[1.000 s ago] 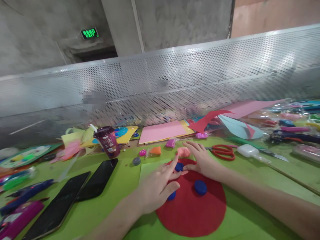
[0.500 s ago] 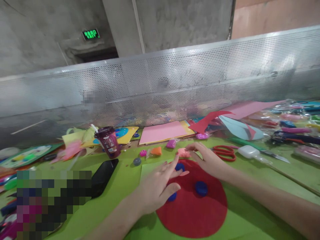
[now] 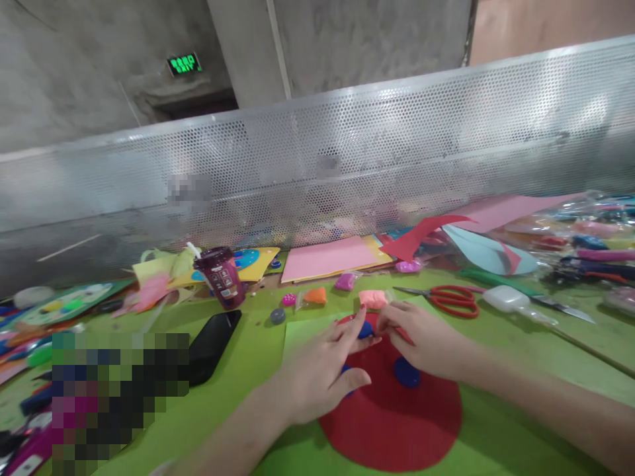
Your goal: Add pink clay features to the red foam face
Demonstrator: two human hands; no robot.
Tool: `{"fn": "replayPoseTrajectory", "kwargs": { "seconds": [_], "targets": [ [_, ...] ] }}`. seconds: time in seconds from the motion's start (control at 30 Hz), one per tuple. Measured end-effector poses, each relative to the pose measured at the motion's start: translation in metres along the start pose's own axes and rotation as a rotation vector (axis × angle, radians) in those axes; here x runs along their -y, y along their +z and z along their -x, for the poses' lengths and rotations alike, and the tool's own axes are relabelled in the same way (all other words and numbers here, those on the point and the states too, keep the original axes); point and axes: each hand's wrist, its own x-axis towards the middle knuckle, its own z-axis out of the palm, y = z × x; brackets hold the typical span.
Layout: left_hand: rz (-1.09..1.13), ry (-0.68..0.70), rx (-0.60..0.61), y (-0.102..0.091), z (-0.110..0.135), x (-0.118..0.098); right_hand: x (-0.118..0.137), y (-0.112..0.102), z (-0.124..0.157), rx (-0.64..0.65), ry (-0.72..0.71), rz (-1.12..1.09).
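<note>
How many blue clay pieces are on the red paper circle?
3: top piece between left hand and right hand; left piece partly behind left hand; right piece beside right hand. Others may be hidden.

Plain red circle (image 3: 391,423), blue discs (image 3: 407,373)

soft, diffuse light covers the green table (image 3: 262,396); the metal panel (image 3: 278,165) along its far edge carries whitish glare. faint shadow darkens the red disc (image 3: 391,430) near the right hand (image 3: 426,334), the left hand (image 3: 320,367) looks slightly blurred, and coarse pixel blocks (image 3: 124,396) hide part of the near left corner.
</note>
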Motion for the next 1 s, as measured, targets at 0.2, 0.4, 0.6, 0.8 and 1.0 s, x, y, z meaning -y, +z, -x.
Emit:
{"fn": "replayPoseTrajectory", "kwargs": {
  "seconds": [0.2,0.4,0.6,0.8,1.0],
  "targets": [
    [-0.028,-0.006,0.000,0.000,0.001,-0.003,0.001,-0.003,-0.002,0.055,-0.044,0.075],
    [0.005,0.029,0.002,-0.003,0.000,-0.006,-0.003,-0.013,-0.001,0.019,0.033,-0.009],
    [0.008,-0.013,0.033,0.000,0.000,-0.005,0.007,-0.022,0.001,0.118,-0.014,0.046],
    [0.010,-0.011,0.035,0.000,0.001,-0.005,0.011,-0.022,0.003,0.167,-0.026,0.141],
    [0.003,0.001,0.032,0.000,0.000,-0.004,0.012,-0.022,0.003,0.187,-0.007,0.147]
  ]
}}
